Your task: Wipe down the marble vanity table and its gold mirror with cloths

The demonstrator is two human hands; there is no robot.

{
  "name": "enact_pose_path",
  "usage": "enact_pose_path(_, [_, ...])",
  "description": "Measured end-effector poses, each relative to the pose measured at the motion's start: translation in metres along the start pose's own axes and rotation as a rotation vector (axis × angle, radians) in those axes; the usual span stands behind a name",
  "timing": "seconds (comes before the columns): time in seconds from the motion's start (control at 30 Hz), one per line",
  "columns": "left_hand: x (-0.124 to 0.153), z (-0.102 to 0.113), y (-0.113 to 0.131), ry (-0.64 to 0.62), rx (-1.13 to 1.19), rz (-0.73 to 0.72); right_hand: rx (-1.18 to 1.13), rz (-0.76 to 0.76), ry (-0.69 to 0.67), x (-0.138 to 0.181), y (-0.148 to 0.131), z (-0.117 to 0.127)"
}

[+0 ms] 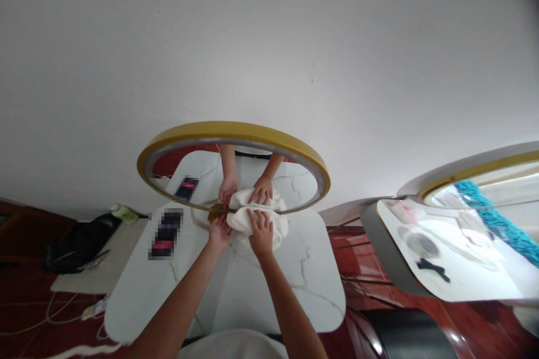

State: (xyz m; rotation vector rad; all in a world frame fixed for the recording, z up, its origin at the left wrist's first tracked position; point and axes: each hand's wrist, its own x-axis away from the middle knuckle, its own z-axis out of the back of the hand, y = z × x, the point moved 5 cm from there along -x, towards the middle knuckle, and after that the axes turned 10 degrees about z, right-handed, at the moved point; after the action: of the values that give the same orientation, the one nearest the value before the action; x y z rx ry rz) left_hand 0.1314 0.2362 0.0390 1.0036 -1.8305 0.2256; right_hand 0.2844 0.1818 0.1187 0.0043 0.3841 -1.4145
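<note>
Lying toward the far side of the marble table (pixel 314 286), before a gold-rimmed mirror (pixel 233 129), a white cloth (pixel 281 228) sits beneath the right hand (pixel 261 232), grip spread; the left hand (pixel 219 232) meets its left edge, grip curled, whether pinching I cannot tell.

White cloth (pixel 241 220), bunched and creased, loose folds toward five o'clock, lying near the worktop's (pixel 248 297) twelve o'clock edge
</note>
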Motion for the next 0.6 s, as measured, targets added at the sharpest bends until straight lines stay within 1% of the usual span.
enact_pose_path(0.07, [0.000,0.000,-0.001,-0.001,0.005,0.002,0.004,0.012,0.046,-0.003,0.000,0.010])
enact_pose_path(0.13, [0.001,-0.001,-0.001,0.000,0.011,0.002,0.004,0.008,0.076,-0.005,0.001,0.013])
enact_pose_path(0.23, [0.000,-0.001,-0.002,0.002,0.019,0.000,-0.007,-0.008,0.070,-0.004,0.004,0.004])
enact_pose_path(0.43, [0.000,-0.002,-0.002,0.001,0.019,-0.006,-0.020,-0.034,-0.040,0.006,0.006,-0.023])
enact_pose_path(0.53, [-0.001,-0.001,-0.002,0.002,0.015,-0.007,-0.015,-0.032,-0.059,0.008,0.007,-0.022])
enact_pose_path(0.6, [-0.002,0.000,-0.003,-0.001,0.014,-0.008,-0.007,-0.023,-0.029,0.007,0.007,-0.015])
